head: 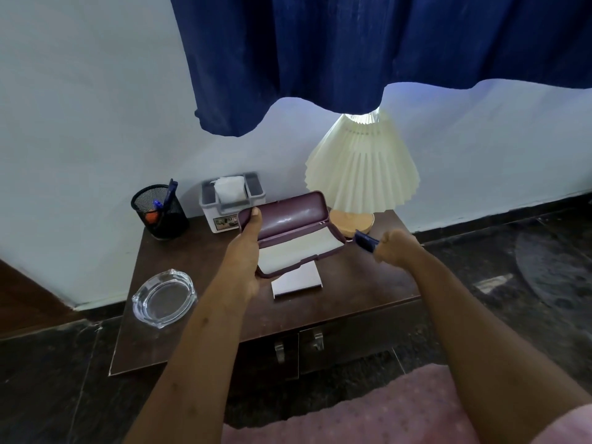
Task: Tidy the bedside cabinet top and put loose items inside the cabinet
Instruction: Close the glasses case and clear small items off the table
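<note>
Our left hand (243,251) grips the open case (288,219) by its left end above the tabletop's (368,283) middle, its long axis running rightward toward our right hand (397,248), whose fingers pinch a small blue item (366,240) just beside it.

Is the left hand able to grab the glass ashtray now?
Probably not yet: the left hand grips the open maroon case. The glass ashtray sits uncovered beside that arm, nothing else blocking it.

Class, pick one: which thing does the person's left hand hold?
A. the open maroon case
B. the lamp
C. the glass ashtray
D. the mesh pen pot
A: the left hand grips the open maroon case by its left end above the cabinet top; the right hand pinches a small blue object.
</note>
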### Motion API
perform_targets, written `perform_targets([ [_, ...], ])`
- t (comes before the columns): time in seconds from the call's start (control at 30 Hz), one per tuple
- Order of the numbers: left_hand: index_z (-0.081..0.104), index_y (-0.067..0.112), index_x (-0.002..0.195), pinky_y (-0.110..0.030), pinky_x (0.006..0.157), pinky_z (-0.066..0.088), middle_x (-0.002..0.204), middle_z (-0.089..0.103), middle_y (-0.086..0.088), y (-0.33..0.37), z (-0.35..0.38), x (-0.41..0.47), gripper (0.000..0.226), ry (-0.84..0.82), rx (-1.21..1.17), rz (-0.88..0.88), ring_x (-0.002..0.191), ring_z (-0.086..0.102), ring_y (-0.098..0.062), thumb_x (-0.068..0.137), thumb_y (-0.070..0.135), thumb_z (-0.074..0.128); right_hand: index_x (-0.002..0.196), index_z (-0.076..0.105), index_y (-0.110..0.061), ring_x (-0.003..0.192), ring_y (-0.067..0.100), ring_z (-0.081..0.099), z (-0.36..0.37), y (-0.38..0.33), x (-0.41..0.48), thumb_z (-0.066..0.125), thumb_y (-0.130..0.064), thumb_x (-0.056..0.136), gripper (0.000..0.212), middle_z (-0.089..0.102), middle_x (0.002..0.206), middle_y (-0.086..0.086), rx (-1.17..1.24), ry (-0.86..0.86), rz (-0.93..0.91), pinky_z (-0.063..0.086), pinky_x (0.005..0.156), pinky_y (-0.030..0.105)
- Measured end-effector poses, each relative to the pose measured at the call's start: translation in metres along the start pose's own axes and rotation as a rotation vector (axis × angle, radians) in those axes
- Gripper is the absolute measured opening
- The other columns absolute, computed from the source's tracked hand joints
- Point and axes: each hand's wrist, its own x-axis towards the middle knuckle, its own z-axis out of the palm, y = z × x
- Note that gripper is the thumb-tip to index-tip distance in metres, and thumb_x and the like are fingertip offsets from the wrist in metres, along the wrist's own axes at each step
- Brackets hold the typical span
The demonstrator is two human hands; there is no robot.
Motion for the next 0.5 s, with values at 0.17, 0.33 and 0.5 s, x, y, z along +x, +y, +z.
perform_targets([
  [0.17, 0.059, 0.021, 0.086, -0.04, 0.053, 0.058, 0.079, 0.07, -0.005, 0.018, -0.029, 0.003, 0.029, 0.087, 0.018, 0.079, 0.064, 0.07, -0.023, 0.085, 0.049, 0.06, 0.069, 0.054, -0.012, 0.06, 0.015, 0.047, 0.0, -0.031, -0.037, 0.054, -0.051, 0.087, 0.043, 0.052, 0.065, 0.005, 0.225, -0.052, -0.108, 0.034, 0.052, 0.025],
  [0.33, 0.063, 0.021, 0.09, -0.039, 0.072, 0.057, 0.087, 0.071, -0.003, 0.025, -0.059, 0.005, 0.033, 0.169, 0.094, 0.126, 0.075, 0.069, -0.021, 0.084, 0.054, 0.059, 0.08, 0.058, -0.017, 0.071, 0.009, 0.056, 0.008, -0.055, -0.065, 0.046, -0.026, 0.096, 0.022, 0.063, 0.098, -0.005, 0.214, 0.075, -0.426, 0.033, 0.053, 0.016],
  [0.5, 0.051, 0.016, 0.129, -0.041, 0.101, 0.038, 0.127, 0.054, -0.001, 0.022, -0.061, 0.006, 0.064, 0.183, 0.24, 0.093, 0.113, 0.051, -0.023, 0.083, 0.061, 0.054, 0.083, 0.055, -0.02, 0.1, 0.023, 0.061, 0.016, -0.077, -0.073, 0.044, 0.004, 0.09, 0.027, 0.066, 0.104, 0.007, 0.37, 0.216, -0.692, 0.048, 0.077, 0.027],
])
